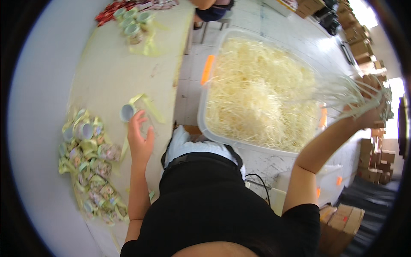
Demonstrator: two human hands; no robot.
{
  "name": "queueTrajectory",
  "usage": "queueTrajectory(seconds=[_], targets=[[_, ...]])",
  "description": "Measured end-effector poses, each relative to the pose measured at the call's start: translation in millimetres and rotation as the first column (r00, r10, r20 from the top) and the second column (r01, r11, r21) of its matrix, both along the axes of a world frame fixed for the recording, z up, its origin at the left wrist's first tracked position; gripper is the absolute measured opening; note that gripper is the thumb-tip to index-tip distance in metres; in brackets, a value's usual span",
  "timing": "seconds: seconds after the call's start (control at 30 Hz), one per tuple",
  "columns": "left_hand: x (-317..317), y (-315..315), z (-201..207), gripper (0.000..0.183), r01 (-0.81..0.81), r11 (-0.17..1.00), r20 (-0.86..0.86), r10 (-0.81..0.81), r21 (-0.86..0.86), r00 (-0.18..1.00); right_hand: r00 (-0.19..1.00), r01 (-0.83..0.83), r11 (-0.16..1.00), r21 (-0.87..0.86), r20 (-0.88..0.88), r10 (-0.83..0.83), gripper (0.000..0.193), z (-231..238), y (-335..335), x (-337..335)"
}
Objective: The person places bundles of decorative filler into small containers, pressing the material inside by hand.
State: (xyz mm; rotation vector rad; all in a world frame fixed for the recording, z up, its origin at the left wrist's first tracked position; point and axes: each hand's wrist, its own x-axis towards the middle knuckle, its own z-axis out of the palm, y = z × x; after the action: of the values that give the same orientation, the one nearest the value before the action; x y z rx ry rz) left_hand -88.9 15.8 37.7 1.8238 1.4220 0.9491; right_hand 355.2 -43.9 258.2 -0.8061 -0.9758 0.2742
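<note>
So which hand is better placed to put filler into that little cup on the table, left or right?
Right, probably. The right hand is shut on a tuft of pale shredded filler lifted above the clear bin. The left hand rests on the table touching the small cup, so it looks suited to steadying it.

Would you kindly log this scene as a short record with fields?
left hand: left hand flat on the table, fingertips by a small cup with a yellow ribbon
right hand: right hand raised, gripping a bunch of straw
bin: clear bin full of pale shredded straw, orange latch
table left: heap of wrapped cups
table far end: more cups, red packets
</note>
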Motion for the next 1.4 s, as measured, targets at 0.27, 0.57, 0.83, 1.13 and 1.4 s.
queueTrajectory(seconds=[0.27, 0.57, 0.83, 1.13, 1.4], targets=[[192.6, -21.3, 36.6, 0.08, 0.834, 0.43, 0.908, -0.069, -0.346, 0.413, 0.783, -0.004, 0.991, -0.136, -0.617, -0.082, 0.019, -81.3, 42.7, -113.0], [217.5, -14.5, -39.8, 0.015, 0.754, 0.231, 0.786, 0.091, -0.614, 0.612, 0.505, -0.028, 0.976, -0.215, -0.846, -0.172, 0.013, -224.8, -7.4, -67.3], [201.0, 2.4, -106.6, 0.024, 0.587, 0.723, 0.09, -0.6, -0.365, 0.795, 0.465, 0.135, 0.945, -0.298, -0.823, -0.326, 0.017, -190.9, -30.2, -39.7], [183.5, -45.5, -24.6, 0.061, 0.871, 0.362, 0.561, -0.667, -0.332, 0.491, 0.449, 0.35, 0.896, -0.273, -0.791, -0.416, 0.02, -152.5, -0.3, -63.1], [206.6, -20.6, -37.1, 0.077, 0.936, 0.038, 0.916, 0.227, -0.349, 0.332, 0.947, 0.173, 0.707, -0.685, -0.082, -0.311, 0.018, -184.0, 3.7, -155.6]])
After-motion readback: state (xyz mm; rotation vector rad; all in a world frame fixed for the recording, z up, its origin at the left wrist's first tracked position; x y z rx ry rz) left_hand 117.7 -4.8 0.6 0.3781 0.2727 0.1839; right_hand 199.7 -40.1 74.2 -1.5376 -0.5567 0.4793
